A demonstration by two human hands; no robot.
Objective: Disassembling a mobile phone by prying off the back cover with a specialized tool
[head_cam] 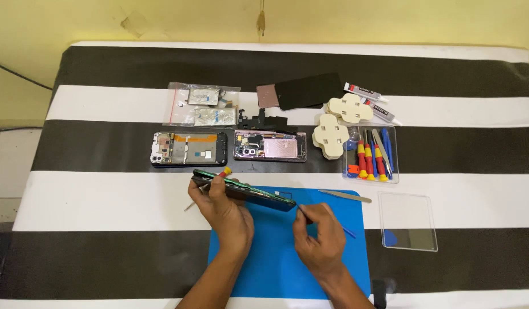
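An opened smartphone (244, 190) sits tilted on its long edge over the back edge of a blue work mat (276, 252), near the middle of the striped tabletop (104, 200). The left hand (224, 212) grips the phone from below at its left end, fingers wrapped around the body. The right hand (319, 234) is closed in a narrow pinch on a thin blue pry tool (348, 232), its tip touching the phone's right end. A small red-and-yellow screwdriver (225, 171) shows just behind the phone's left end, and a thin metal rod (193, 203) pokes out to the left of the left hand.

Behind the mat, two more phones lie flat with their backs off: a black one (188, 149) to the left and a pink-toned one (270, 146) to the right. Farther back rest clear bags of parts (201, 104), a dark back cover (307, 90) and two glue tubes (372, 102). Toward the right edge, two cream plastic clamps (339, 123) lie beside a clear tray (391, 178) of red-and-yellow screwdrivers and blue tools. Metal tweezers (344, 195) lie at the mat's back right corner, and a clear lid (407, 220) with a blue pick (391, 238) on it lies to the right of the mat.
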